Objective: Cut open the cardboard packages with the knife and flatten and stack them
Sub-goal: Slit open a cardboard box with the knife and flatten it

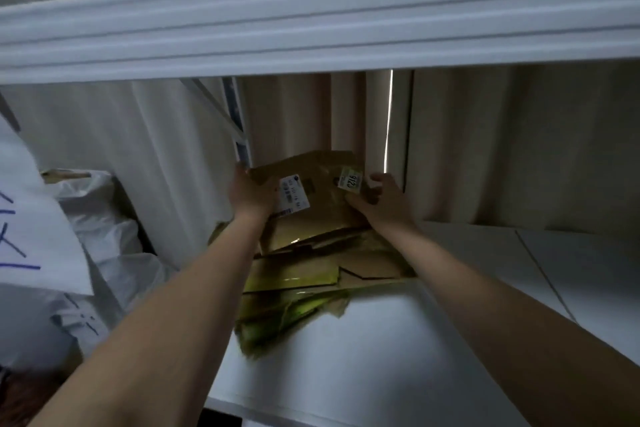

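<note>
A flattened brown cardboard package (322,180) with a white shipping label and a small yellow-edged sticker lies on top of a pile of flattened cardboard (304,274) at the back left of a white shelf (346,357). My left hand (247,192) holds its left edge, thumb over the top face. My right hand (379,199) grips its right edge with curled fingers. Both arms reach forward under the shelf above. No knife is in view.
A white shelf beam (311,28) runs across overhead. Beige curtains (485,142) hang behind the shelf. White plastic bags (104,236) and a white sheet with blue marks (31,218) sit at the left. Bare shelf surface extends to the right (554,270).
</note>
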